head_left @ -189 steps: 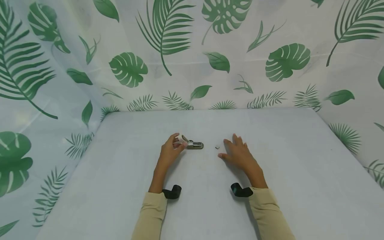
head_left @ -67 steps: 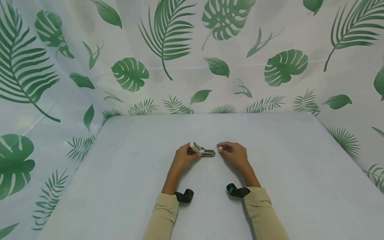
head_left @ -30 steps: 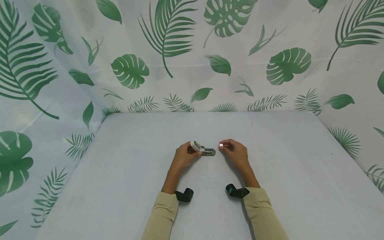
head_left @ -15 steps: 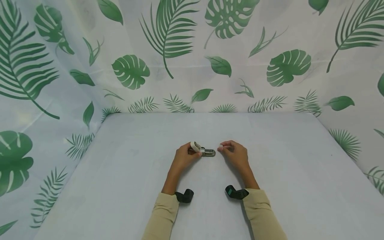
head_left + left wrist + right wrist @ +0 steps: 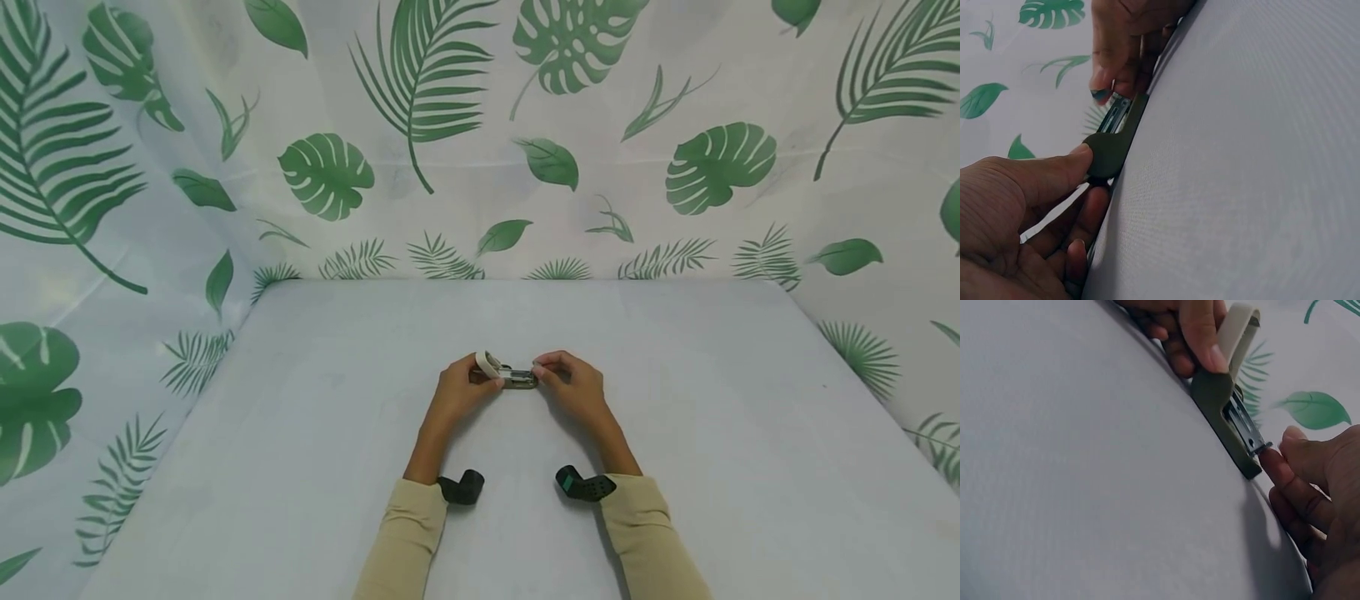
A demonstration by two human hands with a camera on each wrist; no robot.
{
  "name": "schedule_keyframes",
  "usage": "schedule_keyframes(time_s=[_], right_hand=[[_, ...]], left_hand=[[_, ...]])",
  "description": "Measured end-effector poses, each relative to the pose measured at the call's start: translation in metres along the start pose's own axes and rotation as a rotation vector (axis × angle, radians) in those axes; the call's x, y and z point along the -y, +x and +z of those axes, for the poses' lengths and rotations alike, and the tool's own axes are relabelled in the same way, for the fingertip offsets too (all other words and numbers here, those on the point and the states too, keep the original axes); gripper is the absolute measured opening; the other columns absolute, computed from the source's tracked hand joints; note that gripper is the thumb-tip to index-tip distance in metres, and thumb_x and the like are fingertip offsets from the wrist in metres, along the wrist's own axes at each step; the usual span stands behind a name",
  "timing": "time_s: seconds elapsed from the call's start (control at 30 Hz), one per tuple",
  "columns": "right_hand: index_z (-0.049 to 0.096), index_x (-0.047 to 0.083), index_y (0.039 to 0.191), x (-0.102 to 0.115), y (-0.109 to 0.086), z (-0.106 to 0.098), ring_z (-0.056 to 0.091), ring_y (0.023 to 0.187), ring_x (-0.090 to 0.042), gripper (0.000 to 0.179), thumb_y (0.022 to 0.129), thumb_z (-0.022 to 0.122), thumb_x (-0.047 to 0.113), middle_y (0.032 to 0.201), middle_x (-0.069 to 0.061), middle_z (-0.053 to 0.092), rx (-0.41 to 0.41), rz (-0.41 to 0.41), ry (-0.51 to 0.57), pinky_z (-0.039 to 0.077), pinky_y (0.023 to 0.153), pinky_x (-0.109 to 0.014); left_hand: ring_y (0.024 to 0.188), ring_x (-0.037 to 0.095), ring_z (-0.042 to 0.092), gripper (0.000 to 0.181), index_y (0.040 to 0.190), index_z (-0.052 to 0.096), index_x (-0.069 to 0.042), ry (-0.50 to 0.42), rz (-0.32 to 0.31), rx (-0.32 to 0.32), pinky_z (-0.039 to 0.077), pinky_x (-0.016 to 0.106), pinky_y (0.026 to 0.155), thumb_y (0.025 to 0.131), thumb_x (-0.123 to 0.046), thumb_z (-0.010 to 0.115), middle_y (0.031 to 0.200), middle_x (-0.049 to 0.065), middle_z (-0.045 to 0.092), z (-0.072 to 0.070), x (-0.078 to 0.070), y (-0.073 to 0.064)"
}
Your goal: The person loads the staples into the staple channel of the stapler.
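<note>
While the left hand holds the hinge end of a small stapler, the right hand is close in at the other end. The left thumb presses on the dark green side near the hinge, with its fingers curled on the far side (partly hidden behind the stapler). The right thumb and index finger stand only narrowly apart, pinching a small metal strip at the front tip of the metal magazine; the remaining right fingers are bent below. How far the strip reaches into the magazine, I cannot tell.

The stapler rests on the white table between the two hands, its length running from left to right. Its cream top arm is swung up on the left hand's side, so the magazine lies exposed. Each wrist carries a black camera just beyond a beige sleeve, and a leaf-printed backdrop hangs behind.
</note>
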State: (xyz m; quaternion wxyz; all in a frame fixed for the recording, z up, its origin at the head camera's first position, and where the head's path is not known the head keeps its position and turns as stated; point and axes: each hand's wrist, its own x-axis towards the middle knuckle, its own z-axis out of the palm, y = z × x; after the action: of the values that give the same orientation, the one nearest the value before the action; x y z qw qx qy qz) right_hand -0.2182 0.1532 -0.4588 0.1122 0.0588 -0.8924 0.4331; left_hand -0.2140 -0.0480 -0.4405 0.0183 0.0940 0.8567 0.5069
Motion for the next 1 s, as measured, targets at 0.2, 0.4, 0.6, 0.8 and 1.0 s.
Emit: schedule_keyframes(time_s=[0.2,0.4,0.6,0.8,1.0], right_hand=[[0.066,0.016,0.094,0.003,0.001,0.004,0.059,0.094,-0.019,0.019,0.083,0.064,0.032,0.092,0.000,0.068,0.016,-0.064,-0.012,0.030,0.095,-0.045],[0.065,0.014,0.095,0.007,-0.001,0.006,0.057,0.098,-0.022,0.018,0.084,0.064,0.028,0.094,-0.003,0.067,0.043,-0.096,-0.013,0.011,0.102,-0.055],[0.066,0.018,0.093,0.009,-0.002,0.008,0.058,0.098,-0.019,0.016,0.082,0.065,0.030,0.094,0.000,0.068,0.045,-0.094,-0.035,0.007,0.102,-0.054],[0.067,0.020,0.092,0.011,-0.003,0.010,0.058,0.099,-0.018,0.015,0.081,0.067,0.030,0.095,0.002,0.067,0.032,-0.107,-0.057,0.007,0.101,-0.054],[0.068,0.020,0.093,0.013,-0.004,0.010,0.057,0.100,-0.019,0.016,0.081,0.067,0.029,0.097,0.001,0.067,0.020,-0.114,-0.061,0.007,0.100,-0.054]], left_hand=[[0.084,0.017,0.062,0.029,0.105,0.061,-0.010,0.004,-0.009,0.009,0.047,0.034,0.077,0.079,-0.020,0.070,0.096,0.006,0.065,0.000,0.000,0.001],[0.085,0.017,0.062,0.030,0.106,0.061,-0.010,0.006,-0.015,0.009,0.047,0.035,0.077,0.079,-0.021,0.070,0.096,0.005,0.065,-0.001,0.001,0.000],[0.085,0.017,0.062,0.030,0.106,0.061,-0.011,0.002,-0.015,0.008,0.047,0.035,0.079,0.079,-0.020,0.070,0.097,0.005,0.066,-0.001,0.001,0.000],[0.085,0.017,0.062,0.029,0.106,0.061,-0.011,0.009,-0.011,0.004,0.047,0.036,0.079,0.080,-0.021,0.069,0.097,0.006,0.066,-0.001,0.001,0.000],[0.085,0.017,0.062,0.028,0.105,0.061,-0.011,0.020,-0.013,0.005,0.047,0.036,0.079,0.080,-0.022,0.069,0.096,0.005,0.066,-0.001,0.002,0.000]])
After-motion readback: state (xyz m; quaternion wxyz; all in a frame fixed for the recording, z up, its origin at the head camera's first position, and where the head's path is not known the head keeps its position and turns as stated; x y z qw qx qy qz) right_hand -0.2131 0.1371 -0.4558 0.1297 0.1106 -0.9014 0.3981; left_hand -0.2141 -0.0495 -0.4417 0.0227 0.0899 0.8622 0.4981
